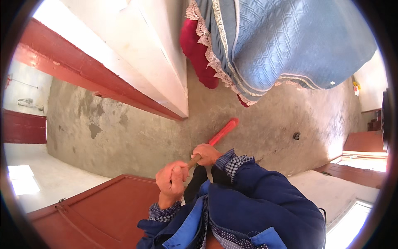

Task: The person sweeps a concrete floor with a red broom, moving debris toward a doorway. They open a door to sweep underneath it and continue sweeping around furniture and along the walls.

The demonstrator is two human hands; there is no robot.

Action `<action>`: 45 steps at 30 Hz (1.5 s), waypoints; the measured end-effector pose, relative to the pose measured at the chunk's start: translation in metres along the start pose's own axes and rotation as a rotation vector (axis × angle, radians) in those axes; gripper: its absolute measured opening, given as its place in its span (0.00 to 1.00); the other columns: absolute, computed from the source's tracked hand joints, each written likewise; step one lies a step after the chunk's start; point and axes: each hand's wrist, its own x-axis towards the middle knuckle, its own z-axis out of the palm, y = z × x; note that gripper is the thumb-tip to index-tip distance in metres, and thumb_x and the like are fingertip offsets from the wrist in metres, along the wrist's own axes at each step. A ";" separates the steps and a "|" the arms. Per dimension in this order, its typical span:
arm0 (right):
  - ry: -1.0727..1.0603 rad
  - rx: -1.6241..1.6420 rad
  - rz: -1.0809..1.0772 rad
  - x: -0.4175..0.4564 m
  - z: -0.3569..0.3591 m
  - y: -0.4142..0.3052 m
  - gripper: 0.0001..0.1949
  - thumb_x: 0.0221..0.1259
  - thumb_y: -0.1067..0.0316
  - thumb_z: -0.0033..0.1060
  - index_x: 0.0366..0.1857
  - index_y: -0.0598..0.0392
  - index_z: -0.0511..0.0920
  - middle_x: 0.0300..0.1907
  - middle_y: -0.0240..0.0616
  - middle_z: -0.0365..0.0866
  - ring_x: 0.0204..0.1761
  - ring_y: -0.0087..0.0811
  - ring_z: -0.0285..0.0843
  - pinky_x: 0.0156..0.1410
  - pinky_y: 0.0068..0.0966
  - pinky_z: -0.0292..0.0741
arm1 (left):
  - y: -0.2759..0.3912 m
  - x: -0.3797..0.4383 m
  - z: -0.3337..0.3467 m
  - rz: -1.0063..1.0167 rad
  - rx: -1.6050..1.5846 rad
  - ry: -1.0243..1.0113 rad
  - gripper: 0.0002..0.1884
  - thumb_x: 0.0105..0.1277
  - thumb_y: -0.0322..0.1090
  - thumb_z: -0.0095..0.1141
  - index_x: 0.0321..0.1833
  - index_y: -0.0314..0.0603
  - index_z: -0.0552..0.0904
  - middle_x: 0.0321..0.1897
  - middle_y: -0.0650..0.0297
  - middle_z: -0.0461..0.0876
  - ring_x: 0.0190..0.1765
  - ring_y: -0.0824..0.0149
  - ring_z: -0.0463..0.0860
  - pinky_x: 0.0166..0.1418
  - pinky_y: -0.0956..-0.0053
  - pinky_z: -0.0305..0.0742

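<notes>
Both my hands grip the wooden handle (194,160) of a broom with a red head (224,131). My left hand (172,180) is closed around the upper end, close to my body. Farther down the handle, near the red head, my right hand (206,153) is wrapped around it. The broom slants away to the upper right, its head over the concrete floor (149,140). Whether the bristles touch the floor is hard to tell. A small dark clump (296,135) lies on the floor to the right.
A blue quilted cover (270,46) with lace trim drapes over furniture ahead, with red fabric (199,53) beneath. A white wall end (161,71) and a red door frame (77,74) stand left. A red-brown door (108,208) is behind my left arm.
</notes>
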 end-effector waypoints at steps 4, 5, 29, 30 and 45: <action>-0.099 -0.047 -0.102 0.029 -0.019 -0.021 0.12 0.58 0.60 0.66 0.23 0.54 0.76 0.26 0.45 0.76 0.35 0.52 0.76 0.40 0.45 0.71 | 0.011 0.006 -0.012 0.097 0.021 0.089 0.16 0.81 0.34 0.44 0.40 0.27 0.79 0.17 0.62 0.76 0.22 0.70 0.75 0.37 0.68 0.81; -0.080 -0.038 -0.142 0.035 -0.022 -0.029 0.12 0.59 0.60 0.65 0.24 0.54 0.76 0.25 0.45 0.76 0.35 0.51 0.76 0.40 0.45 0.71 | 0.014 0.008 -0.013 0.139 0.037 0.114 0.16 0.81 0.33 0.43 0.40 0.27 0.79 0.17 0.62 0.75 0.22 0.69 0.75 0.38 0.67 0.81; 1.064 0.701 -0.078 0.080 -0.059 0.030 0.07 0.63 0.75 0.69 0.41 0.58 0.79 0.32 0.34 0.80 0.36 0.24 0.76 0.45 0.27 0.74 | 0.015 0.147 0.126 0.316 0.200 -0.325 0.11 0.70 0.30 0.59 0.54 0.39 0.79 0.35 0.56 0.79 0.41 0.54 0.80 0.56 0.60 0.68; 1.020 0.716 -0.012 0.076 -0.070 0.048 0.06 0.67 0.70 0.68 0.39 0.57 0.79 0.32 0.30 0.80 0.38 0.21 0.75 0.49 0.26 0.75 | 0.002 0.155 0.145 0.289 0.219 -0.368 0.12 0.72 0.32 0.58 0.55 0.39 0.78 0.36 0.56 0.80 0.42 0.54 0.81 0.59 0.59 0.65; 0.454 0.478 0.367 0.010 -0.215 0.132 0.12 0.71 0.61 0.61 0.32 0.59 0.80 0.29 0.29 0.79 0.36 0.20 0.75 0.43 0.24 0.74 | -0.103 0.090 0.133 -0.369 0.396 -0.455 0.22 0.72 0.42 0.57 0.64 0.40 0.77 0.54 0.45 0.83 0.54 0.45 0.83 0.57 0.58 0.78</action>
